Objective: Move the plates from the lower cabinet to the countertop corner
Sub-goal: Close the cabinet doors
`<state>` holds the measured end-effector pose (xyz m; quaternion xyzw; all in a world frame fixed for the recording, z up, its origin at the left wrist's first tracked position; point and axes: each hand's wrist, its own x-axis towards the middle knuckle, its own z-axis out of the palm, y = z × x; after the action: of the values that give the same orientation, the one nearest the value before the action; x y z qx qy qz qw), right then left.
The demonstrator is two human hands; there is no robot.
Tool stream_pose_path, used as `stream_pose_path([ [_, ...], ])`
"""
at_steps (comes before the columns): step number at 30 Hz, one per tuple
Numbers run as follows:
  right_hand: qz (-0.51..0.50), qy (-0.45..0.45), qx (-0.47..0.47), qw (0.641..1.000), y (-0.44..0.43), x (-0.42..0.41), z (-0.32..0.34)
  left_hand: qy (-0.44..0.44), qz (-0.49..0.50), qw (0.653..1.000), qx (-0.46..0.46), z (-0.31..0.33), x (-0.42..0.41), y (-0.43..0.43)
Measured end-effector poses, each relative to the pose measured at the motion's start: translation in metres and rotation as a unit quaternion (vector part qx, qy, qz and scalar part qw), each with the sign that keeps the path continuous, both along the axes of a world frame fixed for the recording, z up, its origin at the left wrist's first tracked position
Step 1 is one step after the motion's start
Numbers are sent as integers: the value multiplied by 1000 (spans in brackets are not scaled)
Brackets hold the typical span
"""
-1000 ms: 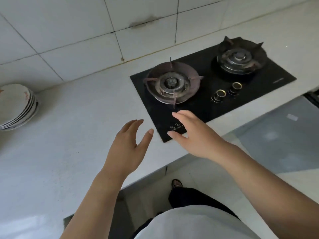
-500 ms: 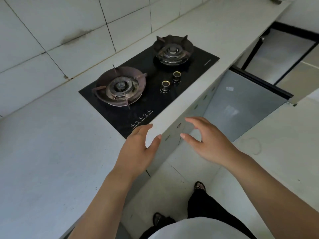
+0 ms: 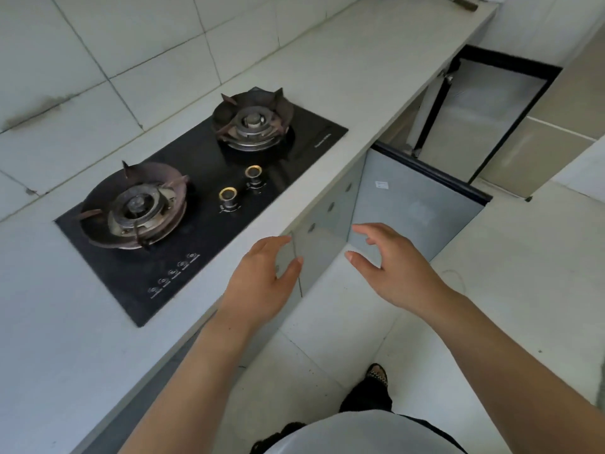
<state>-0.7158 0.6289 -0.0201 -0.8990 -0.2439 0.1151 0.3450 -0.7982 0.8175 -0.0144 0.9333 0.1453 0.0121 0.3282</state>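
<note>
Head cam: left hand [image 3: 262,283] & right hand [image 3: 393,267] spread wide, empty, nr glossy grey cabinet door [image 3: 415,204]; matte countertop [image 3: 343,77].

Both forearms are bare, with no sleeves reaching the wrists. The left hand [image 3: 262,283] and right hand [image 3: 397,273] carry no rings, watch or gloves. A white top [image 3: 357,434] covers the torso, above dark trousers [image 3: 368,398]. One foot wears a dark patterned open shoe [image 3: 377,373].

Lower cabinet [image 3: 330,224] interior hidden behind its open door [image 3: 409,208]; small print on hob [image 3: 203,204] unreadable.
</note>
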Motion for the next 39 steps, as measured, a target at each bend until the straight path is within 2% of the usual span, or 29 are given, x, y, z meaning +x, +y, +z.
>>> stream_pose_path([
  [7, -28, -23, -9, 999, -93, 99, -12, 6, -53, 999, 3, -12, 116, -97],
  [14, -88, -8, 30, 996, -148, 166, -25, 24, -105, 994, 23, -24, 196, -139],
  [22, -141, 10, -19, 990, -176, 259, -59, 30, -200, 977, 71, -56, 316, -166],
  [30, -183, 38, -118, 975, -192, 344, -120, 44, -285, 953, 95, -119, 437, -186],
  [39, -154, 126, -164, 966, -208, 393, -176, 122, -380, 906, 139, -174, 502, -214],
])
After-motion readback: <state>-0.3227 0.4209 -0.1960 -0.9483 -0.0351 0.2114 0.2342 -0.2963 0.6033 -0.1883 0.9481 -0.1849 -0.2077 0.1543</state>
